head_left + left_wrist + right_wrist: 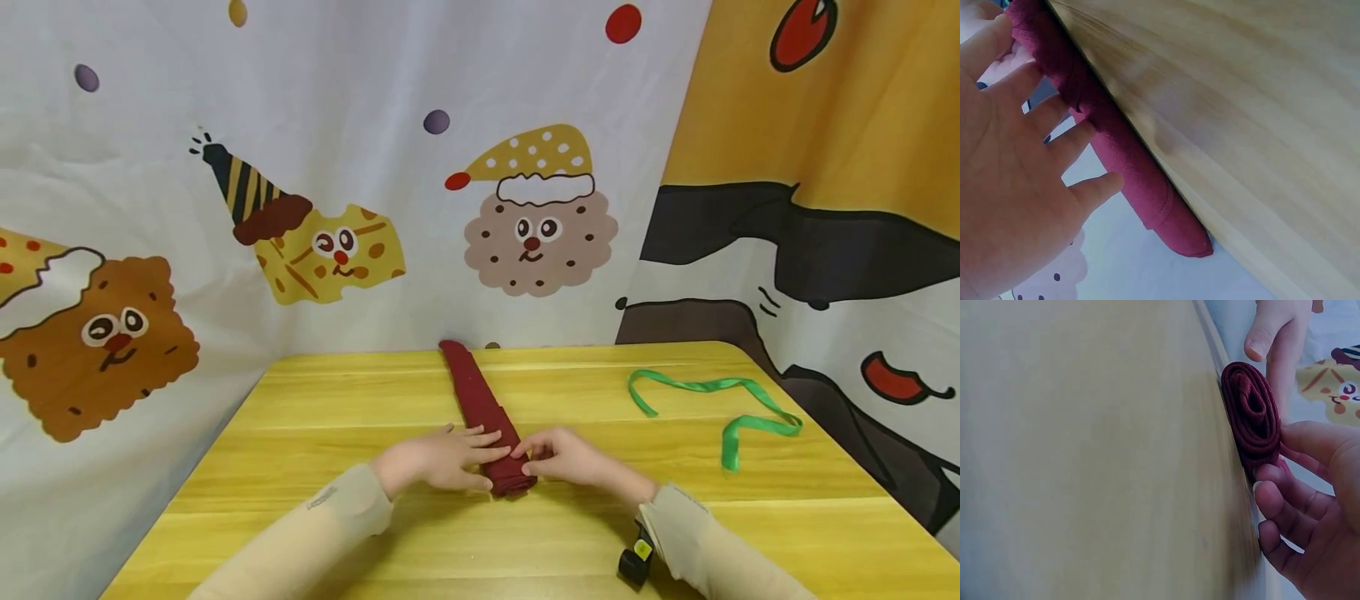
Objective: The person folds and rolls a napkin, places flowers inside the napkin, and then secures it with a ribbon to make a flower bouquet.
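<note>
A dark red cloth (pixel 480 398) lies on the table as a long, narrow, flattened roll pointing away from me. Its near end (pixel 1252 412) shows several coiled layers in the right wrist view. My left hand (pixel 450 460) rests on the roll from the left, fingers spread and fairly straight, as the left wrist view of the cloth (pixel 1138 169) also shows. At the near right edge, my right hand (pixel 570 460) pinches the cloth between thumb and curled fingers. The right thumb (pixel 1313 439) lies against the side of the coil.
A green ribbon (pixel 701 386) lies in loose bends on the right side of the wooden table (pixel 337 400). A small black device (pixel 636 562) hangs at the right sleeve. A curtain (pixel 360 108) printed with cartoon figures stands behind the far edge.
</note>
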`<state>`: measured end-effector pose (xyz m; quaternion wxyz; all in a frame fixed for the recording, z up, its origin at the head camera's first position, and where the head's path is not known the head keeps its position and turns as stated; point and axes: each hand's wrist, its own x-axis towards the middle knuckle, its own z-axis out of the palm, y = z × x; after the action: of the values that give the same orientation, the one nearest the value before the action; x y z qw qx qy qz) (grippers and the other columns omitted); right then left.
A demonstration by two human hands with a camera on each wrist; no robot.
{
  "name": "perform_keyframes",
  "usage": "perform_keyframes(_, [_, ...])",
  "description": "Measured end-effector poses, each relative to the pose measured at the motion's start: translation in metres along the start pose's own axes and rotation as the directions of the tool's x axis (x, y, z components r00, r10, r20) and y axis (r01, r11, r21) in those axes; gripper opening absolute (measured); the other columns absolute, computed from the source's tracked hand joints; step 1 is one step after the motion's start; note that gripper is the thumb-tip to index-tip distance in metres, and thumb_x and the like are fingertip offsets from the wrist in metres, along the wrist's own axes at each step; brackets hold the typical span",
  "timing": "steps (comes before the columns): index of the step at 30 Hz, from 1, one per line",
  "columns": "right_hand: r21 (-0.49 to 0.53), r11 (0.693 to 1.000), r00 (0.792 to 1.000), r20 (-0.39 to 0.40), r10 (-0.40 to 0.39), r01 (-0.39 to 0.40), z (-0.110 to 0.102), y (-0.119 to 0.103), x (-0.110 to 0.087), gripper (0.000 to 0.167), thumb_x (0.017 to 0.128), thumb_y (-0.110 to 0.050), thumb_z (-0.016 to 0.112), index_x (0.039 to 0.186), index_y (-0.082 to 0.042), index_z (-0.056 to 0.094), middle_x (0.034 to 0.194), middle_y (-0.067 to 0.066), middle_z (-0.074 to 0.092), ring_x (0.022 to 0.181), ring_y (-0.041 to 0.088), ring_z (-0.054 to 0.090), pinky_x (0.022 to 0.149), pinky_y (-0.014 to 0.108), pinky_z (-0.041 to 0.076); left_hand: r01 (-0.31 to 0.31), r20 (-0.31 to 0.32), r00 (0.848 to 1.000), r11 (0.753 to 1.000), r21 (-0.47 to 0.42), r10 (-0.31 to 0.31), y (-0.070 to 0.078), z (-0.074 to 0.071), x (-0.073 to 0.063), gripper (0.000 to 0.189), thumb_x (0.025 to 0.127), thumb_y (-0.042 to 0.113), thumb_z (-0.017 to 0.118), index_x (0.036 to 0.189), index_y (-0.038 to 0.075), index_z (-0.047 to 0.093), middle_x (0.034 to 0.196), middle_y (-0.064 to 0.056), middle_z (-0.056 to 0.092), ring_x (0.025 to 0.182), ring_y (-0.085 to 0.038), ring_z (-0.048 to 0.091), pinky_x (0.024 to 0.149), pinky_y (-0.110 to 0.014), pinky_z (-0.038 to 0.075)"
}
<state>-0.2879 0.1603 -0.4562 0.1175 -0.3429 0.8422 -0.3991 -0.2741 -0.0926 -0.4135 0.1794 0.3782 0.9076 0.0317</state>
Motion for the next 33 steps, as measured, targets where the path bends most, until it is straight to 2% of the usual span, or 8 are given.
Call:
perform_keyframes(12, [0.067,0.998,0.998,0.059,-0.006,0.002,0.011,-0.011,-0.013,0.019,0.087,-0.013,0.072,0.106,-0.012,0.072,0.069,-0.004,0.062,0.054,0.002,0.047,0.051,0.018,0.039,-0.097,0.000,0.995,0.994,0.056,0.097,0.002,0.007,-0.010,0.052,0.101,0.048,0.043,0.151,0.040,0.031,0.157,0.010,0.022,0.145,-0.018,0.018,0.112,-0.056,0.017])
perform_keyframes(19, [0.121,0.993,0.993,0.111,-0.029,0.016,0.012,-0.016,-0.021,0.020,0.087,-0.012,0.072,0.107,-0.009,0.071,0.072,-0.004,0.065,0.059,0.004,0.054,0.054,0.019,0.042,-0.155,0.001,0.988,0.983,0.093,0.156,0.005,0.008,-0.014,0.047,0.103,0.042,0.041,0.150,0.040,0.033,0.157,0.010,0.025,0.145,-0.019,0.018,0.111,-0.056,0.019])
perform_keyframes(33, [0.134,0.990,0.981,0.179,-0.077,0.053,0.013,-0.022,-0.034,0.020,0.087,-0.012,0.072,0.107,-0.014,0.071,0.072,-0.004,0.066,0.060,0.000,0.055,0.056,0.020,0.047,-0.213,0.024,0.977,0.969,0.128,0.211,0.018,0.010,-0.025,0.048,0.103,0.042,0.042,0.150,0.035,0.035,0.157,0.008,0.024,0.145,-0.019,0.018,0.111,-0.055,0.021])
